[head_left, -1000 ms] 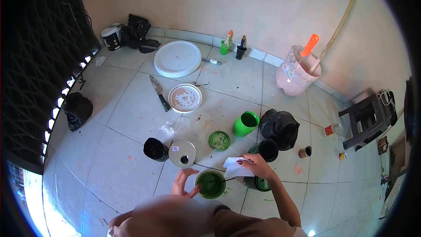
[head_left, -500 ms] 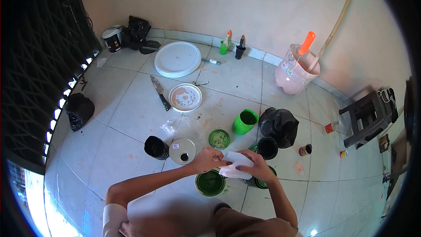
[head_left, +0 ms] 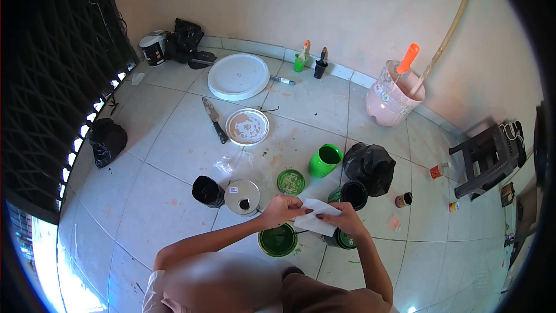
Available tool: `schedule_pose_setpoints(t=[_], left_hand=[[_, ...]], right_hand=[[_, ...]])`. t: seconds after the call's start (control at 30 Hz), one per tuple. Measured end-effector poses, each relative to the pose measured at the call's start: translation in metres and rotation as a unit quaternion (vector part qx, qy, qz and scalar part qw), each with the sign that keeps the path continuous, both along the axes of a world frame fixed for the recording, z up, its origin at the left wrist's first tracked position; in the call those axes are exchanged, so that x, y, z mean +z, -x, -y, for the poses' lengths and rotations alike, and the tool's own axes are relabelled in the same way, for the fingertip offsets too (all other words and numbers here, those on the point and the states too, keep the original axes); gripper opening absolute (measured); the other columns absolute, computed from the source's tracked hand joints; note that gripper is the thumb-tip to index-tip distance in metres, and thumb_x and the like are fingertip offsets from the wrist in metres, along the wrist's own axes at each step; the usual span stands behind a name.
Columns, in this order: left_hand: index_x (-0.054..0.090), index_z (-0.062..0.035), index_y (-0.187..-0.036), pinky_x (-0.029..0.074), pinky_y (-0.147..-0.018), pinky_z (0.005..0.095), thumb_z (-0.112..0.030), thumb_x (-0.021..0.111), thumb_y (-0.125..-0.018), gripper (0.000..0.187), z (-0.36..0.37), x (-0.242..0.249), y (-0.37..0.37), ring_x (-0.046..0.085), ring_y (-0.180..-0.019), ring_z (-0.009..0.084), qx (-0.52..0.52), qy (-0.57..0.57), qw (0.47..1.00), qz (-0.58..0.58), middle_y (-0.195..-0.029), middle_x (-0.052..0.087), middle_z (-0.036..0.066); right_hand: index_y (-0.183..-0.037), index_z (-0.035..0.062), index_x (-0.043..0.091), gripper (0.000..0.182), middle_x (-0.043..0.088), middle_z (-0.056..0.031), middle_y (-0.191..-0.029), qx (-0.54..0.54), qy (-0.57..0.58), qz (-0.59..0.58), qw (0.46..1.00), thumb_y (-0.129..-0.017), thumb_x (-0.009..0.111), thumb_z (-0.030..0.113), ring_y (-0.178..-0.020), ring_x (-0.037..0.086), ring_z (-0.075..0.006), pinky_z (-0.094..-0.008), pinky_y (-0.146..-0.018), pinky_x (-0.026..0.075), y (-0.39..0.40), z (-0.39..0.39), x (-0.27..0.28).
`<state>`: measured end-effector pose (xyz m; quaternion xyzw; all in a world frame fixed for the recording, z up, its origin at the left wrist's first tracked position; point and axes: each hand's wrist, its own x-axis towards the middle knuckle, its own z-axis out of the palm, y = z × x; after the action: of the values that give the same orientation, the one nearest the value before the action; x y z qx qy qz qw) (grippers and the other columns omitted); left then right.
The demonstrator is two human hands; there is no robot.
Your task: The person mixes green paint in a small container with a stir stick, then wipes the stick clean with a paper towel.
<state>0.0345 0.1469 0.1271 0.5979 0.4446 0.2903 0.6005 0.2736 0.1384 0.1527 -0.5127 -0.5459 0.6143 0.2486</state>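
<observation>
Between my two hands is a white sheet of paper (head_left: 314, 220), held above the floor. My left hand (head_left: 282, 211) pinches its left side and my right hand (head_left: 346, 222) grips the right side, thumbs on top. Just below the paper stands an open can of green paint (head_left: 278, 242). Partly hidden under my right hand is another can (head_left: 346, 240) with green inside. Beyond the paper lie a green-smeared lid (head_left: 291, 182), a tilted bright green container (head_left: 325, 161) and an open can with dark contents (head_left: 354, 196).
A silver round tin (head_left: 242, 198) and a black-wrapped container (head_left: 207, 191) stand left. Farther off are a knife (head_left: 215, 120), a white lid (head_left: 238, 76), brushes in a green cup (head_left: 300, 62) and black cup (head_left: 321, 69), a pink bucket (head_left: 389, 104), and a dark stool (head_left: 489, 153).
The paper is now flatter and pulled wider between my hands. My left arm has shifted slightly right, and the whole view has moved a little.
</observation>
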Motion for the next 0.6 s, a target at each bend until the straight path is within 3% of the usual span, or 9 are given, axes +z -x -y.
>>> schedule_pose_setpoints(t=[0.17,0.23,0.37,0.47,0.53,0.6], left_hand=[[0.064,0.0011,-0.078,0.041,-0.055,0.0229,-0.018,0.071,-0.089,0.023,-0.011,-0.014,0.009,0.049,-0.064,0.0014,-0.048,0.028,0.998,-0.010,-0.065,0.054,-0.005],[0.068,0.0015,-0.082,0.044,-0.059,0.0231,-0.014,0.070,-0.090,0.017,-0.008,-0.005,0.008,0.053,-0.068,0.0021,-0.024,0.036,0.997,0.068,-0.070,0.060,-0.003],[0.072,0.0025,-0.096,0.052,-0.069,0.0230,-0.008,0.067,-0.091,0.013,-0.007,0.006,0.009,0.061,-0.080,0.0049,-0.002,0.093,0.982,0.161,-0.087,0.071,0.004],[0.072,0.0015,-0.105,0.054,-0.076,0.0231,-0.008,0.066,-0.091,0.018,-0.006,0.004,0.015,0.064,-0.086,0.0071,-0.002,0.054,0.994,0.100,-0.096,0.073,0.010],[0.072,0.0020,-0.102,0.050,-0.065,0.0224,-0.010,0.068,-0.091,0.017,0.001,-0.002,0.011,0.061,-0.075,0.0053,0.036,0.012,0.993,0.115,-0.085,0.071,0.007],[0.072,0.0024,-0.099,0.047,-0.058,0.0221,-0.012,0.069,-0.090,0.017,0.005,0.006,0.009,0.058,-0.068,0.0041,0.076,-0.024,0.992,0.094,-0.077,0.070,0.004]], right_hand=[[-0.098,-0.0022,0.071,0.022,0.061,0.0047,-0.073,-0.042,-0.014,-0.026,0.999,-0.092,0.065,0.018,-0.065,0.049,-0.0021,-0.0205,-0.056,0.039,0.002,0.010,-0.007],[-0.095,-0.0035,0.070,0.025,0.055,0.0063,-0.070,-0.082,-0.051,-0.016,0.995,-0.095,0.061,0.020,-0.062,0.043,-0.0017,-0.0220,-0.052,0.035,-0.002,0.012,-0.026],[-0.091,-0.0050,0.067,0.031,0.047,0.0077,-0.067,0.000,-0.050,0.018,0.999,-0.098,0.057,0.023,-0.061,0.035,-0.0024,-0.0239,-0.050,0.030,0.007,0.010,-0.014],[-0.087,-0.0045,0.067,0.033,0.046,0.0081,-0.067,-0.015,-0.038,0.023,0.999,-0.098,0.059,0.025,-0.062,0.035,-0.0025,-0.0235,-0.051,0.029,0.008,0.007,-0.019],[-0.083,-0.0037,0.067,0.033,0.047,0.0081,-0.066,-0.038,-0.066,0.027,0.997,-0.097,0.060,0.026,-0.062,0.036,-0.0022,-0.0230,-0.051,0.029,0.011,0.006,-0.017],[-0.080,-0.0029,0.067,0.033,0.050,0.0076,-0.066,-0.077,-0.026,-0.051,0.995,-0.096,0.062,0.026,-0.061,0.038,-0.0018,-0.0227,-0.051,0.030,0.018,0.005,-0.009]])
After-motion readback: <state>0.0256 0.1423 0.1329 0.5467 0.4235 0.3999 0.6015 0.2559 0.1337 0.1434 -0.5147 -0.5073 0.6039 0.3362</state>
